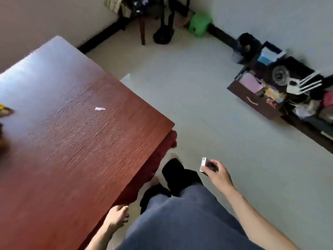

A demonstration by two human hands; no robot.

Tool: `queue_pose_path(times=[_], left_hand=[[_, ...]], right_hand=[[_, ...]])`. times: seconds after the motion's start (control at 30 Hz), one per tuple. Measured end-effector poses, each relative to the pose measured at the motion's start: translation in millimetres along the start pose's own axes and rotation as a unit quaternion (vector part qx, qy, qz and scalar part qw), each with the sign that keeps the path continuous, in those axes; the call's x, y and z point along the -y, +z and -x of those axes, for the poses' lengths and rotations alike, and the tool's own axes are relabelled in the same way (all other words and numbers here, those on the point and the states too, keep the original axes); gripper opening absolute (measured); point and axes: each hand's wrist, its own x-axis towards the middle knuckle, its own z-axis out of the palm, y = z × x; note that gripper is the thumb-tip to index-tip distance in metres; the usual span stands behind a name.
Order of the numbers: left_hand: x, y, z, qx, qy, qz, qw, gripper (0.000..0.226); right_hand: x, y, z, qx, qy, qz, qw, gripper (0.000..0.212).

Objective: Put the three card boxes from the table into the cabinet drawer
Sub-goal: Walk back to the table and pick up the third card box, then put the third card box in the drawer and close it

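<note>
Red-brown wooden bench [75, 134] shows no boxes; my right hand [219, 175] grips one small white-edged card box [205, 165], the open dark cabinet drawer [255, 100] far right. My left hand's [118, 216] grip I cannot tell.

The room has soft daylight, not very bright. A pale bluish glare lies on the far left corner of the desk [59, 98] and washes out the wood grain there; toward the near edge the top is darker red. The whole picture is a little soft. The open drawer [255, 98] by the wall is blurred and smeared. Straight lines bend near the edges of the frame.
</note>
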Motion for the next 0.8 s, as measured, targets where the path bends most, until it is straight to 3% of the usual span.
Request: queue_pose_path(times=[0.27,0.47,0.6,0.8], left_hand=[[-120.8,64.8,-3.1,0.049,0.067,-0.163,0.983,0.022],[-226.4,154.9,18.9,0.070,0.147,-0.257,0.953,0.015],[-269.2,209.2,33.9,0.057,0.185,-0.309,0.931,0.016],[-306.7,270.3,38.8,0.041,0.198,-0.327,0.923,0.014]], right_hand=[[-163.2,-50.6,70.7,-0.124,0.176,-0.159,0.963,0.033],[-242.0,-74.4,81.5,-0.140,0.251,-0.222,0.932,0.043],[-280.6,-106.8,57.0,-0.132,0.273,-0.240,0.922,0.056],[-281.8,-179.7,-5.1,-0.118,0.246,-0.242,0.931,0.045]])
